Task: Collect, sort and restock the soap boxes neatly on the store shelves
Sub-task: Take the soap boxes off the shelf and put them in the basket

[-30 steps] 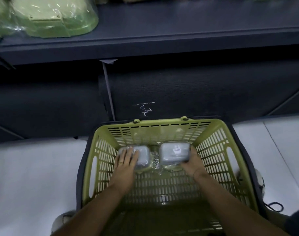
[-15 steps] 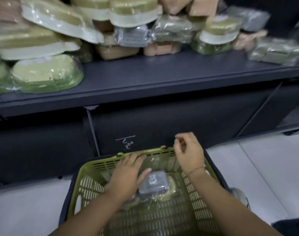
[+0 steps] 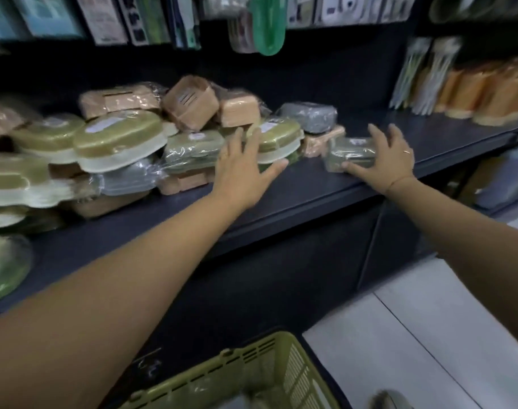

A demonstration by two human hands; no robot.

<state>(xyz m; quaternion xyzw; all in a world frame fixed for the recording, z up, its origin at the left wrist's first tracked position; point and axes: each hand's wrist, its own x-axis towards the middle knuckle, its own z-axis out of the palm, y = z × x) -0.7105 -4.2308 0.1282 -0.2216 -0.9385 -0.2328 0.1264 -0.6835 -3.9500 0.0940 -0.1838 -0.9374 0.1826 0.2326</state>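
Observation:
A jumbled pile of plastic-wrapped soap boxes in green, tan and grey (image 3: 190, 110) lies on the dark shelf (image 3: 284, 199). My right hand (image 3: 389, 157) holds a small green wrapped soap box (image 3: 347, 154) that rests on the shelf at the pile's right end; the thumb runs along its front and the fingers reach over its far side. My left hand (image 3: 243, 169) is stretched out with spread fingers against an oval green soap box with a pale base (image 3: 279, 140). It grips nothing.
The rim of the yellow-green shopping basket (image 3: 251, 376) shows at the bottom, on the pale floor (image 3: 428, 335). Orange items (image 3: 487, 90) stand on the shelf at far right. Packaged goods (image 3: 133, 19) hang above the pile. A bare stretch of shelf lies right of my right hand.
Both hands have left the basket and risen to the shelf. The view swung up from the basket to the soap pile. My right hand now holds a green box on the shelf.

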